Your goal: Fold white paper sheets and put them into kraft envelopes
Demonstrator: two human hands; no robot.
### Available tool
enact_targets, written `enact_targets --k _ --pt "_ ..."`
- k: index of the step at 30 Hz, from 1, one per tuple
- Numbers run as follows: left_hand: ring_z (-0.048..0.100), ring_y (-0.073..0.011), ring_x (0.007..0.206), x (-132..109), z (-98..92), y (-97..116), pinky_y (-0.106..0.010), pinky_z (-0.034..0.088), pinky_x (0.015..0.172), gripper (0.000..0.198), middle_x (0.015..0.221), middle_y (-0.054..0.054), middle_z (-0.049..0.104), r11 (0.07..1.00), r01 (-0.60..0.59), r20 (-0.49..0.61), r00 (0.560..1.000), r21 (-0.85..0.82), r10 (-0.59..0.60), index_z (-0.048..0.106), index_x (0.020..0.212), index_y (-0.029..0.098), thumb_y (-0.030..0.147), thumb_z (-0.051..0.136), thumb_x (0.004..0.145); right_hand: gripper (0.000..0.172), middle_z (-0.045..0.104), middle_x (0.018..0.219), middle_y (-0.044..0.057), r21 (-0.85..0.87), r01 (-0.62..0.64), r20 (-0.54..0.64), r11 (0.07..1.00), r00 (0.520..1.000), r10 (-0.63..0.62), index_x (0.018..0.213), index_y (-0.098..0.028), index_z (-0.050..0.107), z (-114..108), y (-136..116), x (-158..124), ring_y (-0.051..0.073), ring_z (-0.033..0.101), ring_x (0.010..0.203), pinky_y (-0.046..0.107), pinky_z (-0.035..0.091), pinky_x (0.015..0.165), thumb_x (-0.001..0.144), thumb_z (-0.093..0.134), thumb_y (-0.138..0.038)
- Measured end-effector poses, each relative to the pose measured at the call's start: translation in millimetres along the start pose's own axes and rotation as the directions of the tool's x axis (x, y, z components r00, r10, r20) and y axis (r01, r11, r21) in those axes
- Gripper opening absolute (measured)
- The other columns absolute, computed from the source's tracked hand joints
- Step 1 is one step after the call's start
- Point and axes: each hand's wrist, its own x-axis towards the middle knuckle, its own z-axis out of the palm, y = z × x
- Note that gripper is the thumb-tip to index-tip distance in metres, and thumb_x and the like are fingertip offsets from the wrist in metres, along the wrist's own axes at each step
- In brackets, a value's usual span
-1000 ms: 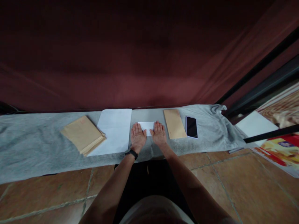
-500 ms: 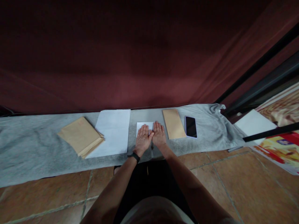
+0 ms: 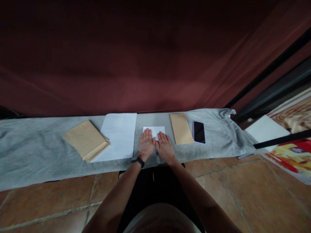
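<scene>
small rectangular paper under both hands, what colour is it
The small rectangular paper is white, as the head view shows.

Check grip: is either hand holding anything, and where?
Nothing held: left hand and right hand lie palm-down over the near part of the small white paper.

One phone (image 3: 199, 132), two lots of white paper (image 3: 157, 129), one envelope pile (image 3: 85, 137), one separate envelope (image 3: 181, 128).

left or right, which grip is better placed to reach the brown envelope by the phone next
Probably the right grip, resting on the small white paper: it is nearer the brown envelope than the left grip.
</scene>
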Motion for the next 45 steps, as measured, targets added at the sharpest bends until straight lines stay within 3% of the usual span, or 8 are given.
enact_targets --k 5,12,16,19,21,28,38,45 --pt "0.020 -0.0294 0.154 -5 1.0 1 -0.051 0.024 0.124 0.065 0.164 -0.021 0.026 0.997 0.076 -0.051 0.996 -0.004 -0.076 0.027 0.156 0.003 0.038 0.029 0.102 0.058 0.039 0.158 0.021 -0.034 -0.054 -0.022 0.998 0.998 0.053 0.154 -0.004 0.036 -4 -1 -16 0.029 0.036 0.148 0.047 0.027 0.121 0.105 0.040 -0.036" --pt "0.024 -0.0314 0.153 -10 -9.4 1 -0.053 0.024 0.124 0.063 0.160 -0.024 0.032 0.990 0.138 -0.082 0.987 0.022 -0.136 0.031 0.153 -0.002 0.035 0.027 0.103 0.059 0.039 0.158 0.018 -0.030 -0.071 -0.023 0.997 0.997 0.070 0.155 -0.007 0.035 -7 4 -29 0.029 0.036 0.148 0.048 0.025 0.122 0.104 0.040 -0.036" --pt "0.022 -0.0232 0.154 -11 -16.6 14 -0.044 0.022 0.126 0.059 0.162 -0.015 0.034 0.993 -0.115 0.017 0.993 -0.036 0.116 0.034 0.154 0.006 0.035 0.023 0.104 0.057 0.038 0.159 0.018 -0.033 -0.081 -0.004 0.996 0.997 0.081 0.154 -0.006 0.037 -10 3 -29 0.028 0.036 0.148 0.047 0.023 0.123 0.103 0.039 -0.032" --pt "0.025 -0.0179 0.153 -8 -17.8 24 -0.039 0.023 0.126 0.057 0.162 -0.009 0.036 0.939 -0.322 0.140 0.931 -0.123 0.338 0.036 0.155 0.012 0.038 0.021 0.105 0.055 0.040 0.159 0.016 -0.029 -0.067 0.005 0.997 0.998 0.067 0.152 -0.007 0.041 -11 5 -29 0.028 0.037 0.148 0.047 0.023 0.123 0.100 0.041 -0.025" --pt "0.026 -0.0174 0.153 -3 -17.2 27 -0.039 0.023 0.126 0.058 0.162 -0.009 0.036 0.919 -0.366 0.177 0.905 -0.146 0.388 0.036 0.155 0.012 0.039 0.020 0.106 0.053 0.046 0.155 0.014 -0.002 -0.055 0.003 0.998 0.998 0.055 0.149 -0.009 0.047 -11 7 -31 0.027 0.041 0.144 0.046 0.025 0.122 0.098 0.044 -0.023" --pt "0.024 -0.0199 0.154 22 -12.6 25 -0.043 0.019 0.127 0.058 0.164 -0.007 0.033 0.928 -0.355 0.190 0.909 -0.111 0.371 0.037 0.155 0.016 0.043 0.024 0.105 0.045 0.066 0.135 0.013 0.108 -0.015 -0.074 0.994 0.997 0.023 0.137 -0.009 0.060 -10 11 -33 0.025 0.056 0.131 0.043 0.031 0.120 0.094 0.048 -0.018" --pt "0.025 -0.0246 0.153 52 -5.1 19 -0.049 0.018 0.126 0.055 0.162 -0.003 0.036 0.939 -0.339 0.133 0.929 -0.067 0.345 0.038 0.155 0.022 0.039 0.026 0.104 0.043 0.064 0.139 0.009 0.124 -0.030 -0.105 0.992 0.994 0.043 0.134 -0.015 0.062 -12 10 -31 0.024 0.058 0.128 0.044 0.035 0.118 0.095 0.045 -0.015" --pt "0.022 -0.0257 0.154 43 1.3 15 -0.050 0.017 0.126 0.056 0.164 -0.006 0.032 0.959 -0.285 0.048 0.958 0.006 0.284 0.035 0.156 0.021 0.040 0.028 0.104 0.042 0.063 0.141 0.009 0.108 -0.044 -0.075 0.993 0.996 0.052 0.135 -0.014 0.061 -15 9 -32 0.023 0.056 0.130 0.042 0.033 0.119 0.096 0.045 -0.018"
